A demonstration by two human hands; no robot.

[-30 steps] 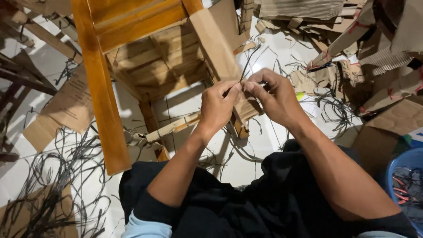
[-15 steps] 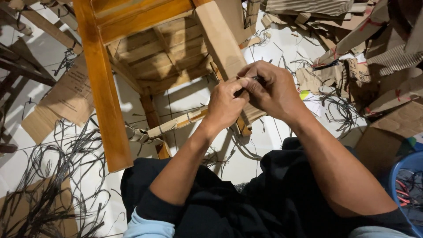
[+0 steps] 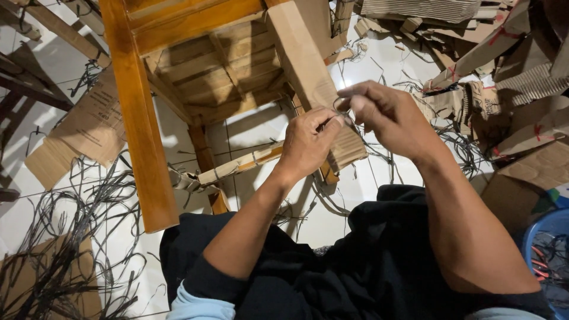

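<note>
From the head camera, a round blue plastic tub [image 3: 548, 237] at the lower right edge holds a tangle of thin dark and red strips. The left hand [image 3: 308, 142] and right hand [image 3: 385, 115] meet in front of a cardboard-wrapped leg [image 3: 308, 77] of a glossy orange-brown wooden chair frame [image 3: 139, 112]. Both pinch a thin dark plastic strap [image 3: 342, 112] between thumb and fingertips, looped between the hands. Corrugated brown cardboard pieces [image 3: 521, 89] pile at the right; black strap offcuts [image 3: 65, 237] litter the white tiled floor [image 3: 35, 71].
</note>
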